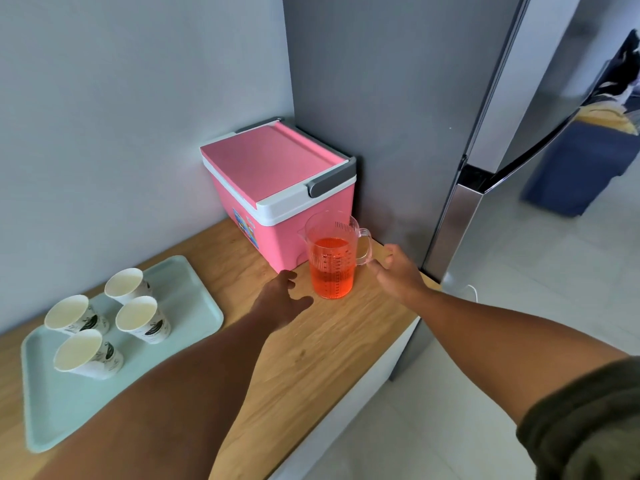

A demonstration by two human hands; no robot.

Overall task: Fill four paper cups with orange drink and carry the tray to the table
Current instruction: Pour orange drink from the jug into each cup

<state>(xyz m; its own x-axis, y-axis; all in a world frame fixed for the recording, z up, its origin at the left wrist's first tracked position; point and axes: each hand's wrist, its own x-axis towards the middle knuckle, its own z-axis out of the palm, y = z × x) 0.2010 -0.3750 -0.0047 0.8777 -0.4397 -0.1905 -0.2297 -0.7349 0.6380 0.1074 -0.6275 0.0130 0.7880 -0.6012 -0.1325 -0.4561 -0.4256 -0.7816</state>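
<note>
Countertop (263, 368): both hands (fingers spread) flank jug (330, 261).

Both bare forearms are reaching forward and away from the body, converging slightly. The left hand (282, 299) is hovering palm down with its fingers loosely spread and slightly curled, gripping nothing. The right hand (398, 271) is extending further ahead, fingers parted and thumb raised, also empty. A dark olive sleeve (585, 424) is covering the right upper arm near the elbow.
</note>
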